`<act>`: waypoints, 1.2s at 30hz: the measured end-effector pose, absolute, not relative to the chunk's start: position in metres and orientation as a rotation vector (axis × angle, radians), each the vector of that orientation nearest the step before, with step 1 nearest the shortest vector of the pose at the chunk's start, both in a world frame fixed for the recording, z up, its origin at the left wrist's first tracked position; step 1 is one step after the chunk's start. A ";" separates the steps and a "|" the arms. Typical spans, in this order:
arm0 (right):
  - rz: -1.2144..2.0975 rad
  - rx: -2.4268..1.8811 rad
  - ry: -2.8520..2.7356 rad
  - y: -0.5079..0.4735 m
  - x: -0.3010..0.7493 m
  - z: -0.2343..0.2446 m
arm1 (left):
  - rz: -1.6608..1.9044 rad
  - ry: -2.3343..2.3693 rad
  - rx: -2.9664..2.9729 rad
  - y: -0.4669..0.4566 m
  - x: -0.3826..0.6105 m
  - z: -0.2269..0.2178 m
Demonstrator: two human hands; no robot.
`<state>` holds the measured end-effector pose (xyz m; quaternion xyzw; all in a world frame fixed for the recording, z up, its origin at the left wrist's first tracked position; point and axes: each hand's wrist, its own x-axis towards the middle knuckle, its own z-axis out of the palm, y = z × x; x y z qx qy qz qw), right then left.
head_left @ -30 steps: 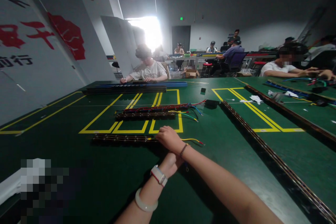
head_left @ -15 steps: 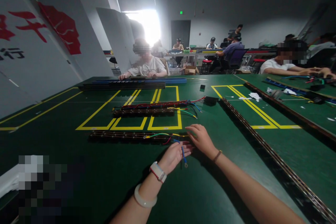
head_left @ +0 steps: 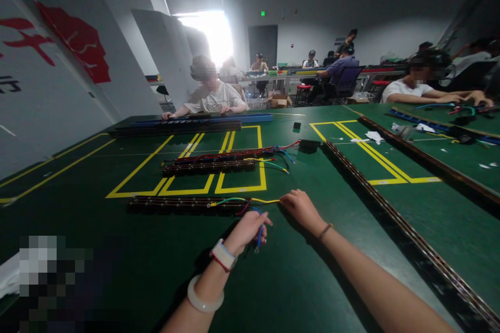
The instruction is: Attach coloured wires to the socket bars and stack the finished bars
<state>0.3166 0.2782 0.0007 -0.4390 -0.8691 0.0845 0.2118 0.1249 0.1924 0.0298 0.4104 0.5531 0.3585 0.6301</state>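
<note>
In front of me lies a dark strip bundle (head_left: 172, 204) with bare metal-coloured lines along it and wires at its right end. Its yellow wire (head_left: 265, 200) runs out to my right hand (head_left: 303, 212), whose fingertips pinch the far end. My left hand (head_left: 248, 230) is just below the bundle's end, fingers partly curled around a blue wire (head_left: 259, 237) with a ring terminal hanging below them. One finger points outward. A green wire (head_left: 230, 199) with a ring terminal lies back over the bundle, and a short red wire (head_left: 242, 209) sits near my left hand.
Two similar bundles (head_left: 211, 167) with wires lie farther back inside yellow tape markings. A long dark strip (head_left: 383, 203) runs diagonally at right, another (head_left: 425, 164) beyond it. White scraps (head_left: 374, 137) lie there. Co-workers sit across the green table (head_left: 250, 291) and at right.
My right hand has closed on the yellow wire's end, now pulled straight. My left hand has moved left, away from the right hand, and curled around the blue wire. The view has shifted slightly.
</note>
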 end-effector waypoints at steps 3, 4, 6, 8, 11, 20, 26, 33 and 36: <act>0.261 -1.211 -2.404 0.278 0.317 0.001 | 0.695 1.489 1.168 0.191 0.120 0.036; 0.272 -1.205 -2.398 0.278 0.318 0.001 | 0.661 1.550 1.239 0.190 0.119 0.039; 0.296 -1.193 -2.389 0.278 0.318 0.002 | 0.656 1.620 1.363 0.186 0.117 0.045; 0.310 -1.180 -2.384 0.278 0.318 0.002 | 0.738 1.613 1.459 0.182 0.115 0.049; 0.318 -1.164 -2.375 0.279 0.319 0.002 | 0.814 1.611 1.623 0.178 0.111 0.050; 0.271 -1.166 -2.407 0.280 0.319 -0.001 | 0.204 1.830 2.147 0.181 0.101 0.050; 0.208 -1.218 -2.334 0.274 0.316 0.012 | 0.488 1.819 2.395 0.177 0.105 0.057; 0.287 -1.000 -2.391 0.266 0.261 0.046 | 0.931 1.420 2.799 0.172 0.115 0.037; 0.341 -0.838 -2.481 0.262 0.226 0.050 | 1.020 1.343 2.843 0.172 0.117 0.031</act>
